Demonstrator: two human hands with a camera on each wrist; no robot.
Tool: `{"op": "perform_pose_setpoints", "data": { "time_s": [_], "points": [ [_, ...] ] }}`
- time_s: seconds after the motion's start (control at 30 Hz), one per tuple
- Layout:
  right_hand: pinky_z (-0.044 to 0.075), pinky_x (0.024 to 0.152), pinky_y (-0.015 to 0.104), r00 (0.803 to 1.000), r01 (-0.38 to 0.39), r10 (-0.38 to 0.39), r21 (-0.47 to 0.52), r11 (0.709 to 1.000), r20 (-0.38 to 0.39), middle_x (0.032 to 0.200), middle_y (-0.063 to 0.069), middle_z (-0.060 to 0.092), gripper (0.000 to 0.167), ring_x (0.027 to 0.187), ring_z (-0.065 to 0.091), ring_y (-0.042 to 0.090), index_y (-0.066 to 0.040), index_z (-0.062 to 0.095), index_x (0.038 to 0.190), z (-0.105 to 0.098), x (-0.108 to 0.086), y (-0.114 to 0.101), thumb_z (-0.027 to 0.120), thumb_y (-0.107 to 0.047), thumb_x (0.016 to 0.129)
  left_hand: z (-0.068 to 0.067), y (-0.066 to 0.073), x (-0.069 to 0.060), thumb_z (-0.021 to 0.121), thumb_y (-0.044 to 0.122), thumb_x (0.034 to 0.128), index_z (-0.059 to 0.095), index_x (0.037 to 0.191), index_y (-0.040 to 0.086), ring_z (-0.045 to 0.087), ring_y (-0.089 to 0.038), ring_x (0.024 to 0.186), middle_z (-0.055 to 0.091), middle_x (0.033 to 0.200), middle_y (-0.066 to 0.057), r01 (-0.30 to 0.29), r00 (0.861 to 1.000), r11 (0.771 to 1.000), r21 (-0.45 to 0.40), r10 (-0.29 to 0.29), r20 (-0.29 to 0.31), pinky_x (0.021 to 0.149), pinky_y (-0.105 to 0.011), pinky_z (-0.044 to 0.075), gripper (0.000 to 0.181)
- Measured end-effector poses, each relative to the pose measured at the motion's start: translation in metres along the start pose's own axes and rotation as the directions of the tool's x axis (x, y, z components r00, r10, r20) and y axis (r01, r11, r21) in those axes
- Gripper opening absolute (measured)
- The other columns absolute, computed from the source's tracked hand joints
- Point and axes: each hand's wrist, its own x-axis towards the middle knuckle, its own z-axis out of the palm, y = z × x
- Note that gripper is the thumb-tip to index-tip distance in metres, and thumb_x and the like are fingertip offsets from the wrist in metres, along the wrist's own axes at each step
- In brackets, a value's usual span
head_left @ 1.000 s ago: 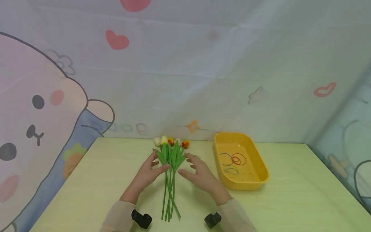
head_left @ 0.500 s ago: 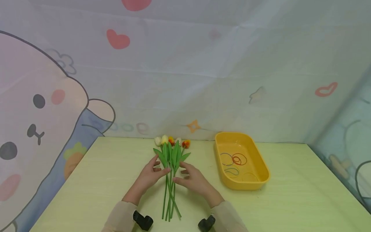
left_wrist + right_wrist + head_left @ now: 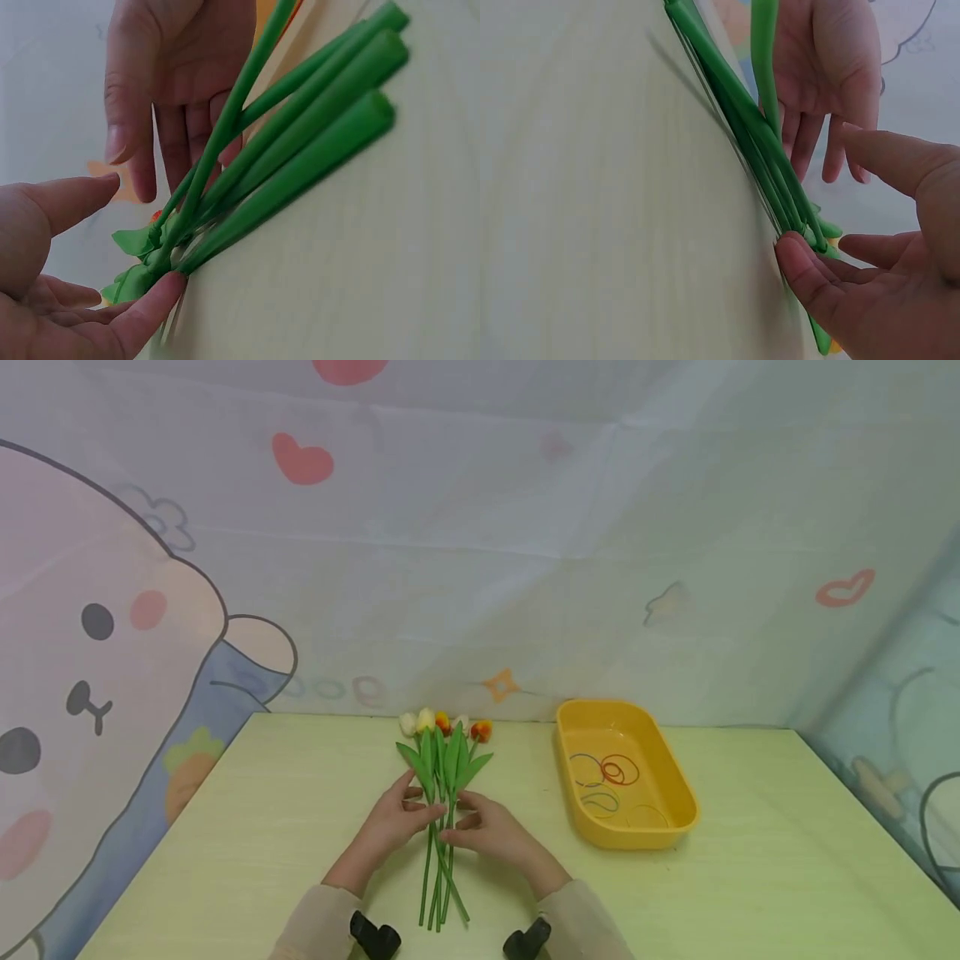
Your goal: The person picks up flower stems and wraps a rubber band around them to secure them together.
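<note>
A bunch of artificial tulips (image 3: 453, 756) lies on the table, with white, yellow and orange-red heads at the far end and crossing green stems (image 3: 300, 142) towards me. My left hand (image 3: 393, 818) is at the bunch's left side, below the leaves. In the left wrist view its fingertip touches the stems while the thumb stands apart from them. Opposite it, my right hand (image 3: 491, 831) is at the right side, a fingertip against the stems (image 3: 742, 120) in the right wrist view and its thumb raised. Neither hand's fingers close round the stems.
To the right of the flowers stands a yellow tray (image 3: 678, 793) holding several coloured rubber bands (image 3: 619, 770). The pale table (image 3: 757, 835) ends at a printed cloth backdrop (image 3: 480, 568). A dark cable (image 3: 924, 827) hangs at the far right.
Both hands have slid nearer to me along the bunch, from the leaves to the upper stems. The right hand has also moved left, closing the gap between the hands.
</note>
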Motion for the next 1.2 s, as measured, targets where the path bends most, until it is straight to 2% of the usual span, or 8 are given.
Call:
{"op": "perform_pose_setpoints", "data": {
  "time_s": [0.17, 0.43, 0.5, 0.73, 0.87, 1.1, 1.2],
  "points": [
    [0.054, 0.07, 0.029, 1.0, -0.008, 0.008, 0.018, 1.0, 0.013, 0.122, 0.02, 0.06, 0.068, 0.098, 0.063, 0.025, 0.007, 0.039, 0.142, 0.005, 0.001, -0.002, 0.072, -0.018, 0.088, 0.004, 0.0, -0.002, 0.073, 0.016, 0.0872, 0.019, 0.15, -0.004, 0.057, -0.033, 0.111, 0.044, 0.137, -0.03, -0.002, 1.0, 0.999, -0.041, 0.002, 0.006, 0.086, -0.042, 0.057, 0.085],
    [0.051, 0.062, 0.023, 0.999, -0.004, 0.005, 0.018, 1.0, -0.043, 0.099, 0.016, 0.066, 0.067, 0.084, 0.063, 0.019, 0.012, 0.04, 0.138, 0.014, 0.002, -0.002, 0.074, -0.008, 0.083, 0.007, 0.0, -0.002, 0.072, 0.011, 0.0858, 0.023, 0.148, -0.007, 0.058, -0.031, 0.107, 0.047, 0.134, -0.029, 0.005, 1.0, 0.999, -0.041, -0.005, -0.014, 0.082, -0.038, 0.057, 0.082],
    [0.05, 0.061, 0.023, 0.998, -0.015, 0.016, 0.029, 0.999, -0.057, 0.101, 0.017, 0.066, 0.067, 0.084, 0.064, 0.02, 0.012, 0.04, 0.138, 0.016, 0.002, -0.001, 0.074, -0.005, 0.083, 0.008, -0.001, -0.001, 0.072, 0.009, 0.0853, 0.024, 0.147, -0.009, 0.059, -0.031, 0.106, 0.049, 0.132, -0.029, 0.001, 1.0, 0.999, -0.043, -0.002, -0.018, 0.082, -0.038, 0.058, 0.081],
    [0.05, 0.059, 0.022, 0.996, -0.027, 0.033, 0.072, 0.997, -0.085, 0.127, 0.024, 0.056, 0.066, 0.089, 0.066, 0.025, 0.013, 0.04, 0.138, 0.018, 0.004, 0.001, 0.072, 0.001, 0.082, 0.011, -0.004, -0.001, 0.073, 0.004, 0.0832, 0.028, 0.143, -0.013, 0.062, -0.032, 0.104, 0.056, 0.121, -0.027, -0.01, 0.999, 0.998, -0.054, 0.008, -0.04, 0.081, -0.037, 0.058, 0.077],
    [0.05, 0.06, 0.021, 0.995, -0.022, 0.031, 0.09, 0.996, -0.096, 0.129, 0.025, 0.056, 0.065, 0.089, 0.067, 0.026, 0.013, 0.042, 0.137, 0.02, 0.005, 0.004, 0.071, 0.002, 0.081, 0.012, -0.005, -0.002, 0.073, 0.002, 0.0824, 0.033, 0.141, -0.015, 0.064, -0.028, 0.099, 0.059, 0.115, -0.025, -0.011, 0.999, 0.997, -0.078, 0.008, -0.043, 0.079, -0.036, 0.059, 0.073],
    [0.055, 0.074, 0.029, 0.993, -0.014, 0.032, 0.154, 0.988, -0.117, 0.121, 0.027, 0.06, 0.061, 0.093, 0.068, 0.031, 0.012, 0.045, 0.135, 0.02, 0.003, 0.002, 0.071, 0.004, 0.081, 0.014, -0.006, -0.003, 0.066, -0.007, 0.0847, 0.038, 0.136, -0.019, 0.065, -0.025, 0.093, 0.062, 0.109, -0.027, -0.042, 0.998, 0.987, -0.156, 0.035, -0.046, 0.079, -0.039, 0.059, 0.059],
    [0.056, 0.079, 0.033, 0.992, -0.021, 0.043, 0.174, 0.984, -0.119, 0.118, 0.027, 0.062, 0.06, 0.094, 0.067, 0.031, 0.013, 0.045, 0.136, 0.021, 0.003, 0.001, 0.07, 0.004, 0.082, 0.015, -0.007, -0.004, 0.066, -0.008, 0.0842, 0.041, 0.134, -0.019, 0.065, -0.025, 0.092, 0.063, 0.107, -0.026, -0.047, 0.998, 0.985, -0.164, 0.039, -0.052, 0.077, -0.039, 0.06, 0.057]
  ]
}}
